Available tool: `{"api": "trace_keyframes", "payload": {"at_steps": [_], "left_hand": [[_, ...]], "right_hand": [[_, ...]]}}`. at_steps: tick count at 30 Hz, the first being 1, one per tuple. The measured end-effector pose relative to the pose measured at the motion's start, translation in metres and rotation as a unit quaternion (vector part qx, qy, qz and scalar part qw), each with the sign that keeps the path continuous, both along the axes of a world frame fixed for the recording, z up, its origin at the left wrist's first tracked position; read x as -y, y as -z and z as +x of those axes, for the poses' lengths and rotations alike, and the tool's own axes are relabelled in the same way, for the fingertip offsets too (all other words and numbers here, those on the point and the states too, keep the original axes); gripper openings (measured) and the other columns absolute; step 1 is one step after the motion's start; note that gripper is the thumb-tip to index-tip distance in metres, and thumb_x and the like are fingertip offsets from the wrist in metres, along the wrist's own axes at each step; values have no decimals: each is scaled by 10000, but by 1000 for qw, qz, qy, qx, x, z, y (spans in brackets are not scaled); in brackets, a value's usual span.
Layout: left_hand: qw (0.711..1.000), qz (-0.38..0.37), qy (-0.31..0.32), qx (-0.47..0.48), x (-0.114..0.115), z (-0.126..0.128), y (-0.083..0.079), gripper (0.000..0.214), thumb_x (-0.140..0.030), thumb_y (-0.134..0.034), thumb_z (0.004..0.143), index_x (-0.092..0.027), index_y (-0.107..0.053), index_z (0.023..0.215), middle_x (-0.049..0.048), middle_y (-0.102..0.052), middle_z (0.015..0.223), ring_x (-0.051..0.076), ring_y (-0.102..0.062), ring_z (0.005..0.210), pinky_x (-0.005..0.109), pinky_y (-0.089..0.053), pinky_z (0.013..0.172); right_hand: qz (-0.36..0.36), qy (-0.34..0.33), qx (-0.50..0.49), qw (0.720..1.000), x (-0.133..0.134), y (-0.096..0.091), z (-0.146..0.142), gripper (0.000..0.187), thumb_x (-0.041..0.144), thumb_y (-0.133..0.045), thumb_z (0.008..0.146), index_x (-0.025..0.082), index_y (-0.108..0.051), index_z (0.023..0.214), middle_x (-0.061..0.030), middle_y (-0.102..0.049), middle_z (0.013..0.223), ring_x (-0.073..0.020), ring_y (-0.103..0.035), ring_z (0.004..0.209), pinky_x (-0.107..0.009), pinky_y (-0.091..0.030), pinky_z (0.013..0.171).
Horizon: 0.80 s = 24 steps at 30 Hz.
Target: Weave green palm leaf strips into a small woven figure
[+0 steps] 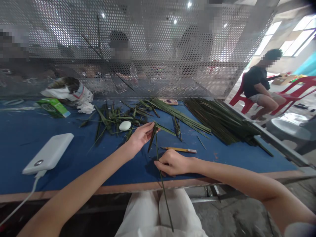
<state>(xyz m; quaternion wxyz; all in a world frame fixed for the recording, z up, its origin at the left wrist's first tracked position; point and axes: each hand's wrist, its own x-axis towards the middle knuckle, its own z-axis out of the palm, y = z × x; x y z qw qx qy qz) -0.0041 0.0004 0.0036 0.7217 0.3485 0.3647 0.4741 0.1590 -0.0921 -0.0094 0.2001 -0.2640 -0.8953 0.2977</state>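
Note:
Pinched in the fingers of my left hand [141,137] is a small folded bundle of green leaf strips [152,137], held above the blue tabletop. One long leaf strip [164,191] runs down from the bundle. My right hand [172,162] closes its thumb and forefinger on that strip, and the loose end hangs past the table edge over my lap. Just behind my right hand lies a yellow craft knife [179,149]. A white egg-shaped object [125,125] sits left of my left hand, against a heap of folded leaf pieces [111,118].
Long leaf strips [177,115] and a darker leaf stack [219,121] lie at back right. A white power bank [49,153] with a cable, a green box [54,107] and a plastic bag [70,90] are left. Behind stands a perforated metal panel [153,49]; a person [258,82] sits at right.

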Motion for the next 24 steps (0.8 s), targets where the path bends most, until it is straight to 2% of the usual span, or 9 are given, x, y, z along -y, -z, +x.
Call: {"api": "trace_keyframes", "payload": {"at_steps": [5,10,12,14,16,18,21,24], "left_hand": [[1000,-1,4,-7,3,1,-2,63,-140,-748,754,-127,-687,761,35,-716,717,114,-673,620,179,-534,602],[1000,-10,-3,-13,4,3,-1,61,-128,-749,748,-134,-690,759,33,-711,699,122,-680,636,180,-537,603],[1000,-9,9,-15,4,4,-1,57,-143,-744,757,-131,-689,767,35,-709,700,124,-678,629,178,-531,576],[1000,-3,22,-15,3,3,-2,49,-163,-724,779,-129,-689,787,38,-711,714,126,-671,611,182,-521,535],[999,1,28,-14,2,2,-4,49,-179,-697,800,-132,-684,794,42,-713,724,128,-662,588,191,-511,504],[1000,6,28,-12,2,1,-6,50,-178,-683,806,-136,-674,781,41,-708,713,131,-661,586,192,-504,497],[999,14,31,-6,3,1,-7,23,-147,-684,789,-135,-671,776,25,-695,690,137,-678,634,181,-505,527],[998,32,51,-4,7,2,-6,23,-150,-681,788,-129,-677,795,37,-710,746,145,-691,707,182,-517,600]], "right_hand": [[31,-8,4,999,0,2,0,443,185,-450,959,132,-639,562,-26,-634,526,-75,-546,453,-173,-366,504],[35,-8,14,999,1,3,0,431,203,-463,954,135,-632,564,-36,-636,545,-79,-554,481,-174,-379,524],[-4,-2,4,1000,2,3,1,441,215,-457,956,132,-633,560,-28,-615,519,-75,-534,462,-173,-379,521],[-94,6,-13,995,2,3,2,471,263,-433,971,123,-640,571,-4,-550,446,-69,-475,400,-175,-362,482],[-198,22,-54,978,-1,3,3,487,332,-416,981,111,-656,620,24,-478,394,-66,-416,356,-179,-339,442],[-261,53,-116,957,-5,4,2,470,397,-417,981,102,-667,714,43,-450,394,-67,-396,352,-182,-325,427],[-256,103,-183,944,-11,5,1,449,460,-422,976,114,-645,798,60,-441,405,-66,-385,366,-184,-313,435],[-239,127,-206,940,-15,8,1,443,497,-415,972,139,-590,776,67,-441,406,-63,-379,367,-186,-316,442]]}}
